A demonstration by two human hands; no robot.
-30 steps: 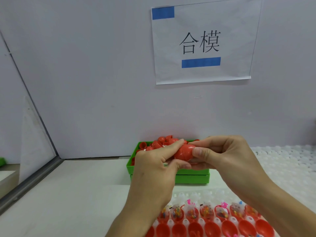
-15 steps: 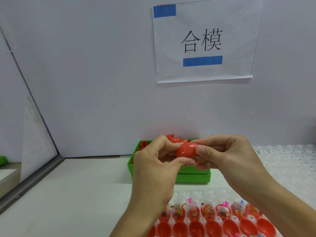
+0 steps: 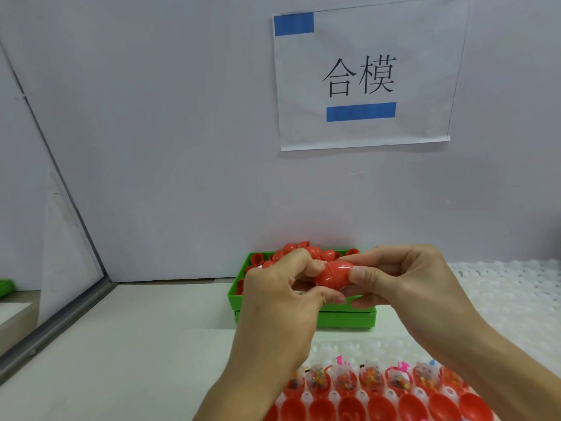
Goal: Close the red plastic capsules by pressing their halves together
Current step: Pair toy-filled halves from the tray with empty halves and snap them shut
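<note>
A red plastic capsule point(image 3: 334, 275) lies sideways in mid-air between both hands, its two halves joined with a seam showing near its left end. My left hand point(image 3: 280, 294) pinches the capsule's left end with thumb and curled fingers. My right hand point(image 3: 403, 281) grips the right end, thumb on the front. Behind them a green bin point(image 3: 343, 317) holds several loose red capsule halves point(image 3: 296, 249). At the bottom a white tray point(image 3: 376, 344) carries rows of open red halves point(image 3: 346, 381), some filled with small toy packets.
A grey partition wall with a paper sign point(image 3: 361, 77) stands directly behind the bin. A metal rail point(image 3: 54, 323) and a slanted panel bound the table on the left. White bumpy empty trays point(image 3: 510, 296) cover the table to the right.
Both hands have stayed together on the capsule in front of the bin; my left fingers have shifted round its left end. The view has tilted slightly.
</note>
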